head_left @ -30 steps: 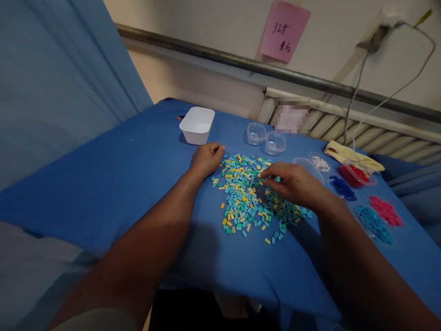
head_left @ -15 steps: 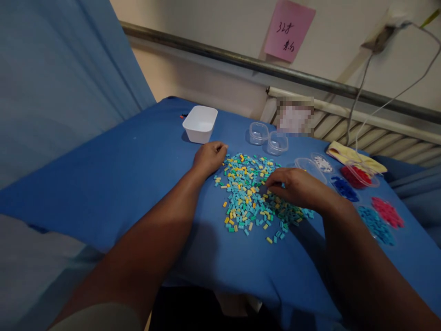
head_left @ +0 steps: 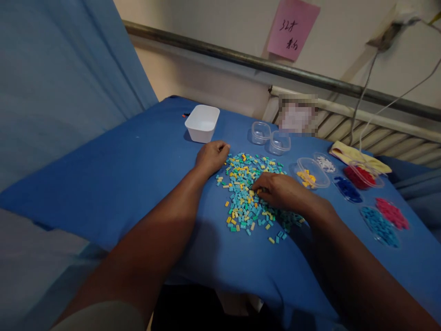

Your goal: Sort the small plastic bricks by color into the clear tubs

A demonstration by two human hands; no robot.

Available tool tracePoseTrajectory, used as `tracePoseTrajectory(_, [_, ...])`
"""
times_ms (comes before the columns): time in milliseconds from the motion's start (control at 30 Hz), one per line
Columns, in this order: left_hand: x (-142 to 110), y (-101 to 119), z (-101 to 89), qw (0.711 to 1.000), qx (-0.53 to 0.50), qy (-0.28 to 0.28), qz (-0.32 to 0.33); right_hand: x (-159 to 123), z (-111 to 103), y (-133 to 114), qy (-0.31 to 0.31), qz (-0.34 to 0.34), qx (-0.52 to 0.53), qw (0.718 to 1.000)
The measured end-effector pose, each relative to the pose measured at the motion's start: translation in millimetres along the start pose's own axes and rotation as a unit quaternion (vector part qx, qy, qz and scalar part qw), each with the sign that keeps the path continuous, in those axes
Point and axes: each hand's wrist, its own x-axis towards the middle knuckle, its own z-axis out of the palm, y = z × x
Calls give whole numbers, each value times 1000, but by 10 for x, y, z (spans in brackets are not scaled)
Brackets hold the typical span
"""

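Small toy bricks in turquoise, green, yellow and cream lie in a loose pile (head_left: 241, 202) on the blue cloth. My right hand (head_left: 279, 188) reaches into the middle of the pile, its thumb and fingers pinched at a yellow brick (head_left: 259, 190). At the pile's far left edge rests my left hand (head_left: 212, 156), fingers curled in; whatever they may hold is hidden. Just beyond it stands a white plastic tub (head_left: 202, 123). To the right of the pile, a clear container (head_left: 322, 177) has several orange-yellow bricks (head_left: 306, 177) in it.
Two clear cups (head_left: 261, 133) stand at the back. Along the right are sorted white (head_left: 325, 163), dark blue (head_left: 347, 189), red (head_left: 358, 177), pink (head_left: 392, 213) and turquoise bricks (head_left: 379, 226). A yellow cloth (head_left: 358, 157) lies by the radiator (head_left: 327, 119).
My right hand has moved left, deeper into the pile, uncovering the orange-yellow bricks in the clear container. My left hand has stayed at the pile's edge; the view has shifted slightly.
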Motion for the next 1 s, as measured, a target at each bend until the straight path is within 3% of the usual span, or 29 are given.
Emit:
tracePoseTrajectory(200, [0, 0, -3, 1000, -5, 0, 1, -14, -10, 42, 8, -18, -18, 1000])
tracePoseTrajectory(367, [-7, 14, -11, 1000, -2, 0, 9, -89, -128, -147, 37, -9, 46, 998])
tracePoseTrajectory(533, [1, 5, -6, 1000, -4, -1, 10, -84, -82, -294, -11, -71, 67, 995])
tracePoseTrajectory(733, [-5, 13, -7, 1000, -7, -6, 6, -141, -120, 25, 3, 2, 9, 1000])
tracePoseTrajectory(867, [-7, 29, -13, 1000, -11, -1, 4, -214, -180, 171, 41, -18, 50, 998])
tracePoseTrajectory(1000, [-4, 37, -18, 1000, -12, -4, 2, -203, -153, 189, 37, -30, 90, 995])
